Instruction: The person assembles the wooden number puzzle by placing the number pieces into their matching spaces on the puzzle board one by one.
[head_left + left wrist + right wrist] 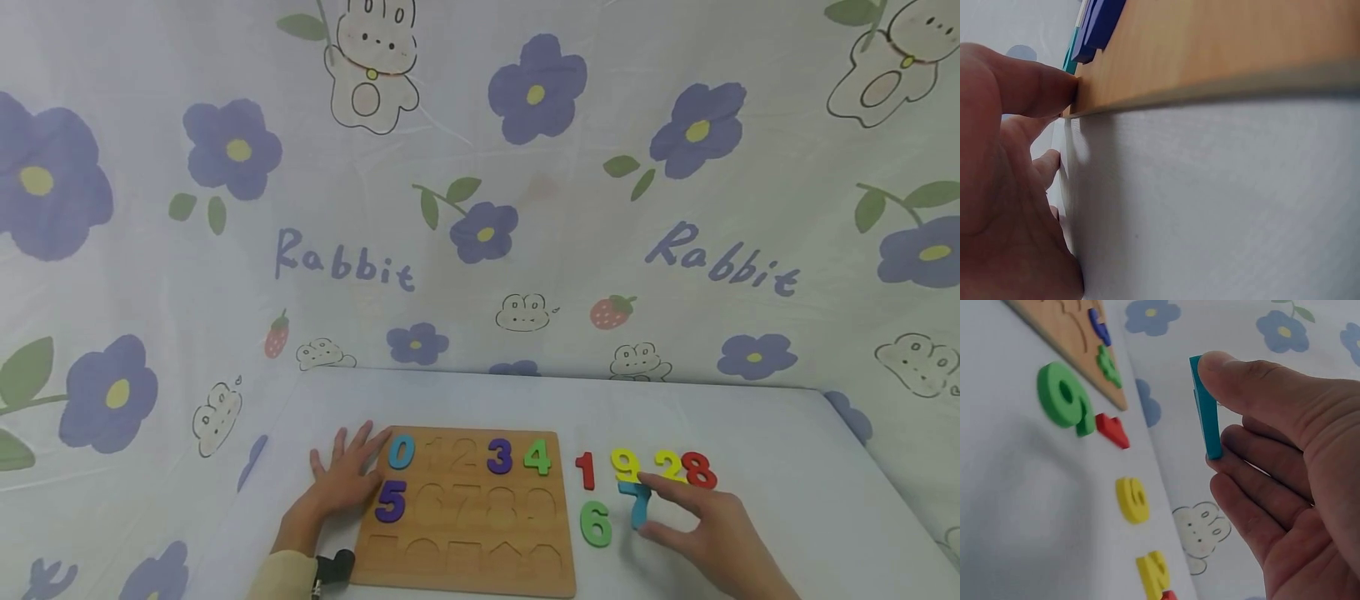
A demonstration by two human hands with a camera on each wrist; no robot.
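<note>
A wooden number board (465, 533) lies on the white table, with a blue 0 (401, 452), purple 3 (499, 457), green 4 (537, 457) and purple 5 (391, 502) on it. My left hand (341, 482) rests at the board's left edge, fingers spread; in the left wrist view the thumb (1041, 90) touches the board's edge (1210, 87). Right of the board, my right hand (712, 529) pinches a blue 7 (639, 502) between thumb and finger. The right wrist view shows the blue 7 (1207, 412) edge-on, held up off the table.
Right of the board lie a red 1 (586, 471), green 6 (596, 524), yellow 9 (625, 465), yellow 2 (670, 466) and red 8 (699, 471). A curtain (480, 167) printed with flowers and rabbits hangs behind the table.
</note>
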